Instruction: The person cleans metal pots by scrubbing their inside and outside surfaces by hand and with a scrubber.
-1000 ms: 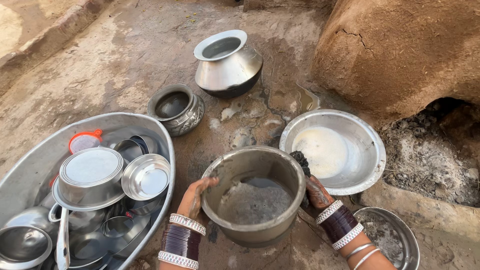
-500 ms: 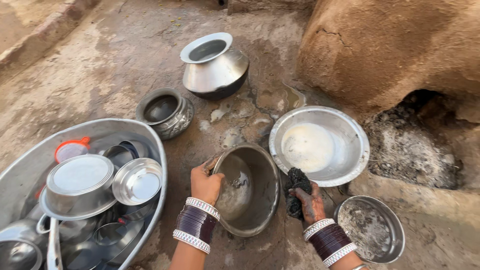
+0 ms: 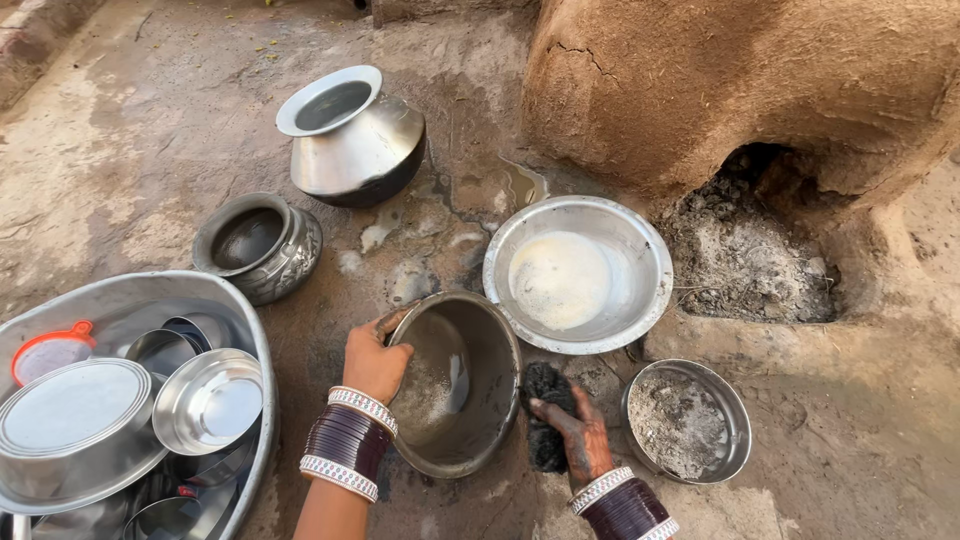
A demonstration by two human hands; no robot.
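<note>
Two hands are working over a grimy steel pot (image 3: 458, 385) that is resting tilted on the wet mud floor (image 3: 150, 150). The left hand (image 3: 373, 362) is gripping the pot's near rim, fingers (image 3: 392, 322) curling closed over the edge. The right hand (image 3: 577, 436) is pressing a black scrubbing wad (image 3: 545, 395) against the floor just right of the pot, its fingers closed down on the wad. Right of those fingers, a small steel dish of ash (image 3: 687, 421) is sitting near; beyond them, a wide steel basin with milky water (image 3: 577, 274) is lying just past the pot. Left of the left fingers, a big tub of steel vessels (image 3: 130, 400) is waiting. Scrubbing well probably calls for a steady hold on the rim and plenty of ash on the wad.
</note>
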